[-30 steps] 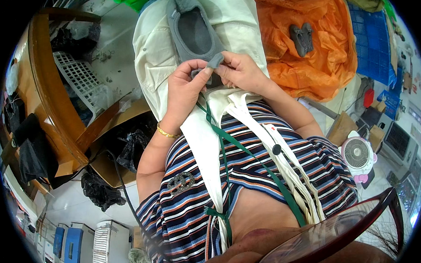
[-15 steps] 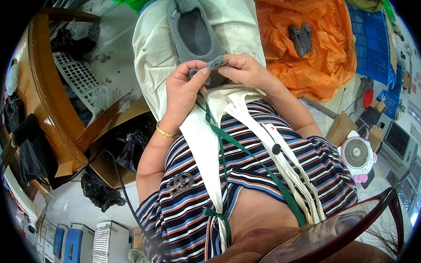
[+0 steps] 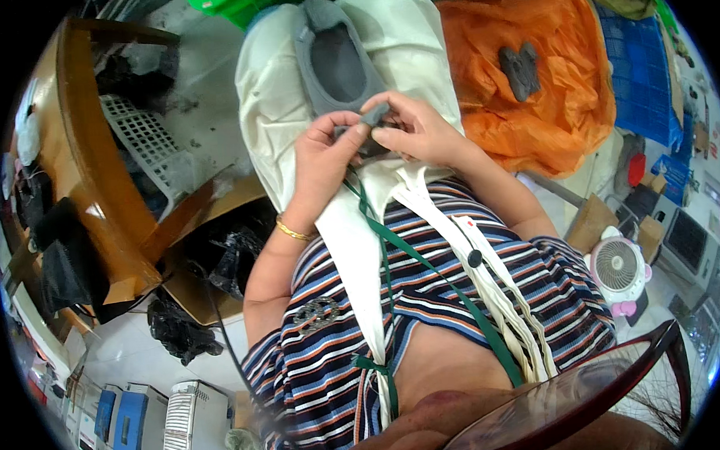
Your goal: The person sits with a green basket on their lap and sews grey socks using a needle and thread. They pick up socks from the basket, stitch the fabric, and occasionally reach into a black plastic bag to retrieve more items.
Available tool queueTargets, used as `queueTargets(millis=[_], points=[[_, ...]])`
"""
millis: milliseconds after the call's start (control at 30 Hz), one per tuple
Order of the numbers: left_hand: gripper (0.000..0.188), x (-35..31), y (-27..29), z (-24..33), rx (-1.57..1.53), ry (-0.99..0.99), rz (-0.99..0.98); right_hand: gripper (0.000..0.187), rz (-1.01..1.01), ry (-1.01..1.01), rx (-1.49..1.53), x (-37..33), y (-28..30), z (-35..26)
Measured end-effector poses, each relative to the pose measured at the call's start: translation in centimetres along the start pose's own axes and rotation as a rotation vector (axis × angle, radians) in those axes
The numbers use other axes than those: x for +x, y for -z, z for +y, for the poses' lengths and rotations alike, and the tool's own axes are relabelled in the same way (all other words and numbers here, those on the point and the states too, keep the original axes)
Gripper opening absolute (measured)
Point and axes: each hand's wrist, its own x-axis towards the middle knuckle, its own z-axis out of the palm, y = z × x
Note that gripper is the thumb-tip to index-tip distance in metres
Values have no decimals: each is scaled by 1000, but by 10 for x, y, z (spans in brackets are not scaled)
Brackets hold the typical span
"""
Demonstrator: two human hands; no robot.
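Both hands meet above my lap, just below the toe end of a grey slipper point(image 3: 340, 67). The slipper lies on the white apron point(image 3: 270, 93), its opening facing up. A small grey fabric piece point(image 3: 375, 116), bow-like, is pinched between the fingers of my left hand point(image 3: 319, 156) and my right hand point(image 3: 422, 134). The fingers partly cover it, so its full shape is hidden. My left thumb and forefinger press on its left side, and my right thumb and fingers close over the other side.
To the right, an orange plastic sheet or bag point(image 3: 491, 125) holds small dark grey fabric pieces point(image 3: 520, 73). Beyond it stands a blue crate point(image 3: 648, 80). At the left are a wooden chair frame point(image 3: 80, 155), a white plastic basket point(image 3: 143, 137) and black bags point(image 3: 181, 330).
The fabric piece has been turned and folded between my fingers, now more tightly covered. My right-hand fingers have curled over it. The view has shifted slightly.
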Motion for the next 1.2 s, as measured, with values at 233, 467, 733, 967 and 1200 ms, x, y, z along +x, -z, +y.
queueTargets(millis=[233,467,733,967,1200], points=[[15,-1,-2,-2,134,-64,-55,28,232,185,-348,3,-11,-3],[14,-2,-1,5,138,-67,-109,24,-65,-184,1,7,-2,-40],[11,2,9,3,187,-93,-188,13,33,495,-931,36,23,-33],[13,-7,21,40,262,-157,-127,19,74,308,-448,46,14,-22],[15,-8,25,24,389,-86,-52,10,99,74,41,28,1,-12]])
